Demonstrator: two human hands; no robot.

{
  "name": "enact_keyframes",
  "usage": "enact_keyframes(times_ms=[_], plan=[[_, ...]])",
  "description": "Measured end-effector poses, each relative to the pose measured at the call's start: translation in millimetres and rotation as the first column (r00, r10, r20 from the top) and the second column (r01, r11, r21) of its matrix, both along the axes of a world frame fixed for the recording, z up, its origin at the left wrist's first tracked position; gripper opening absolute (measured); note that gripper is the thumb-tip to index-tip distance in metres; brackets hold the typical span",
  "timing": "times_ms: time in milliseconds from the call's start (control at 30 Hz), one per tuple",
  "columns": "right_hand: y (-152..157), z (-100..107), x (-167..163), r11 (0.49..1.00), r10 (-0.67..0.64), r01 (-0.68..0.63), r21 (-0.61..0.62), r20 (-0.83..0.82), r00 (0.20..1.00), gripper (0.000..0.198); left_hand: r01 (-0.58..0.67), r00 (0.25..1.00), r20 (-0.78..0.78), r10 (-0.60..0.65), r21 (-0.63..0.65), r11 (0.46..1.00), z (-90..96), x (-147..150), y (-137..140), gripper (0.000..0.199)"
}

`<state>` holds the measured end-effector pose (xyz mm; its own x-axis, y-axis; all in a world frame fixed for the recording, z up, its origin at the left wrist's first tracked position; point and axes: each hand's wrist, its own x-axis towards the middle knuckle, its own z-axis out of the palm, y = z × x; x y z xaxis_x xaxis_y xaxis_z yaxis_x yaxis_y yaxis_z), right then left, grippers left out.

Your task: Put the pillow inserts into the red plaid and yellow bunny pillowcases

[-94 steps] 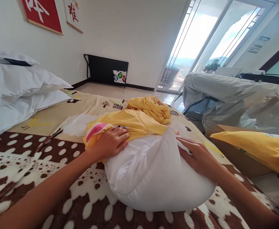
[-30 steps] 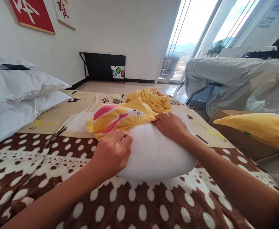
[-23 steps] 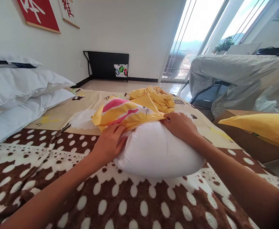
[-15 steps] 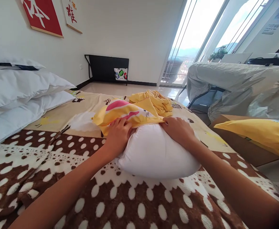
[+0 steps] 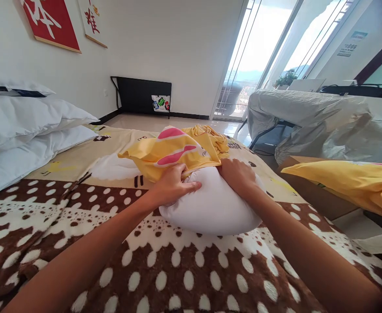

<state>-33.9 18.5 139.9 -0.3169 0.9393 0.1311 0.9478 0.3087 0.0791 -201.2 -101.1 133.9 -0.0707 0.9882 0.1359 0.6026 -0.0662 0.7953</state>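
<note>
A white pillow [image 5: 207,204] lies on the bed, its far end inside a yellow pillowcase [image 5: 145,152] with pink and white rabbit-ear shapes. At the pillow's left side, my left hand [image 5: 174,184] is closed on it, thumb resting on the white surface and fingertips partly hidden by the case's edge. My right hand [image 5: 239,176] grips the hem of the case at the pillow's upper right, fingers curled. Beyond the hands, more yellow fabric [image 5: 213,137] lies bunched up.
A brown and cream patterned blanket [image 5: 158,282] covers the bed. White pillows [image 5: 31,124] are stacked at the left. On the right, another yellow cushion [image 5: 347,182] rests over a cardboard box [image 5: 308,195], with plastic-covered furniture [image 5: 285,108] behind.
My left hand has shifted lower, its thumb now stretched over the white pillow. The pillowcase's left part has lifted and spread out. My right hand keeps its place at the hem.
</note>
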Motion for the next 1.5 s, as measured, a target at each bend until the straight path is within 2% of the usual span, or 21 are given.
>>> enact_keyframes(times_ms=[67, 133, 267, 333, 433, 533, 600, 667, 733, 867, 1033, 1100, 1200, 1300, 1400, 1500], plan=[[-2, -5, 3, 1.000, -0.005, 0.005, 0.027, -0.013, 1.000, 0.035, -0.057, 0.977, -0.206, 0.062, 0.032, 0.998, -5.7, 8, 1, 0.020], [-6, -9, 4, 0.998, 0.015, -0.013, 0.058, -0.022, 1.000, 0.035, -0.087, 0.920, -0.372, 0.127, 0.121, 0.989, -16.7, 16, 1, 0.005], [-19, -8, 1, 0.991, 0.037, -0.026, 0.132, -0.083, 0.996, 0.038, -0.084, 0.841, -0.502, 0.203, 0.249, 0.965, -42.3, 21, -4, 0.016], [-28, -5, 1, 0.983, 0.075, -0.049, 0.176, -0.145, 0.987, 0.045, -0.119, 0.822, -0.509, 0.255, 0.285, 0.951, -51.9, 20, -8, 0.017], [-44, -2, 11, 0.951, 0.206, -0.136, 0.279, -0.238, 0.949, 0.044, -0.180, 0.821, -0.475, 0.318, 0.313, 0.932, -61.3, 15, -12, 0.017], [-66, -3, 34, 0.864, 0.418, -0.345, 0.366, -0.139, 0.898, 0.046, -0.249, 0.845, -0.390, 0.365, 0.316, 0.915, -66.8, 12, -15, 0.018], [-80, -5, 51, 0.774, 0.551, -0.525, 0.355, 0.034, 0.834, 0.060, -0.267, 0.856, -0.348, 0.382, 0.333, 0.904, -68.8, 11, -16, 0.021], [-89, -8, 64, 0.710, 0.602, -0.623, 0.328, 0.177, 0.779, 0.076, -0.246, 0.860, -0.335, 0.385, 0.388, 0.888, -68.8, 12, -17, 0.023], [-91, -12, 69, 0.692, 0.608, -0.654, 0.305, 0.240, 0.756, 0.081, -0.203, 0.857, -0.344, 0.384, 0.459, 0.865, -66.5, 15, -17, 0.022], [-80, -16, 57, 0.669, 0.690, -0.715, 0.203, 0.189, 0.699, 0.066, -0.187, 0.847, -0.341, 0.408, 0.527, 0.829, -55.8, 18, -16, 0.017], [-76, -4, 20, 0.690, 0.713, -0.723, -0.033, 0.201, 0.672, 0.045, -0.253, 0.897, -0.215, 0.387, 0.470, 0.846, -40.7, 20, -14, 0.017], [-78, 1, 3, 0.692, 0.715, -0.717, -0.080, 0.209, 0.667, 0.040, -0.273, 0.893, -0.210, 0.397, 0.448, 0.852, -38.5, 20, -15, 0.015], [-79, 2, -16, 0.714, 0.690, -0.698, -0.059, 0.226, 0.687, 0.035, -0.272, 0.857, -0.278, 0.433, 0.470, 0.840, -41.5, 22, -19, 0.011], [-77, -3, -19, 0.753, 0.636, -0.658, -0.006, 0.267, 0.724, 0.029, -0.214, 0.824, -0.367, 0.431, 0.503, 0.837, -48.5, 26, -25, 0.010], [-73, -9, -5, 0.788, 0.583, -0.615, 0.027, 0.289, 0.759, 0.029, -0.103, 0.831, -0.421, 0.364, 0.526, 0.844, -52.5, 26, -36, 0.014], [-68, -10, 13, 0.818, 0.538, -0.572, 0.058, 0.272, 0.798, 0.041, 0.020, 0.889, -0.406, 0.214, 0.501, 0.865, -52.7, 12, -52, 0.031]])
